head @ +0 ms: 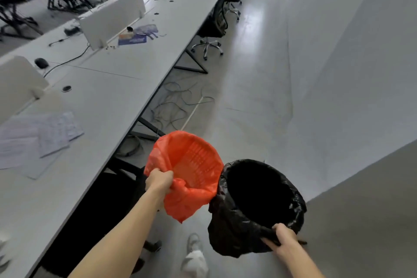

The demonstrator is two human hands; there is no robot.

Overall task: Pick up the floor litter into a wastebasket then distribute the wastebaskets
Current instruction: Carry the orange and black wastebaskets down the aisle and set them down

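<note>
While both wastebaskets are held off the floor beside the long desk (126,88), the left hand (159,180) grips the near rim of the orange-lined wastebasket (191,165) and the right hand (283,236) grips the near rim of the black-lined wastebasket (255,205) (their rims touch); loose cables (178,101) lie under the desk, office chairs (212,29) beyond

You have a bare strip of floor (252,101) ahead, between the long surface (126,79) on your left and the wall (349,52) on your right. Loose cables (176,101) spill from under the surface, and wheeled chairs (212,29) jut into the aisle farther on. Close in front, the orange wastebasket (194,160) and black wastebasket (259,198) touch side by side.
</note>
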